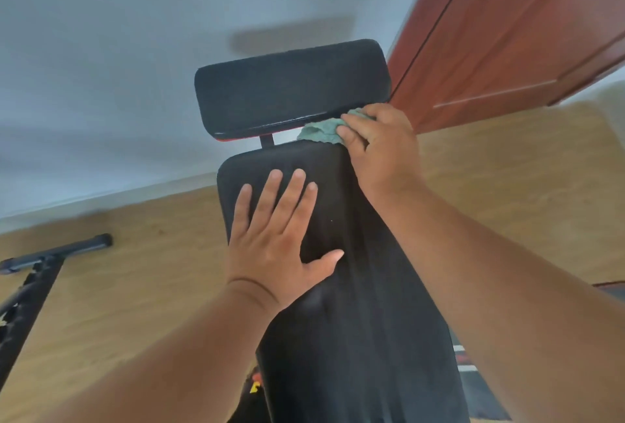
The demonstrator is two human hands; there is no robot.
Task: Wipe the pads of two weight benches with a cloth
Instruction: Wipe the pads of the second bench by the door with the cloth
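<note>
Two black pads (291, 87) (338, 270), one green cloth (321, 131), two hands (277, 240) (378, 148), one metal frame (37, 273).

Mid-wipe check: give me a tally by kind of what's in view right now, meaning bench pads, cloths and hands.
Bench pads: 2, the headrest pad and the long back pad
Cloths: 1, the green cloth, at the gap between the pads
Hands: 2, the left hand flat on the long pad, the right hand gripping the cloth
Total: 5

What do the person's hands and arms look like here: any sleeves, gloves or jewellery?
Both arms are bare as far as the view shows, with no sleeves. The left hand and right hand wear no gloves, rings or watch. A thin dark line crosses the left wrist; band or crease, unclear.
</note>
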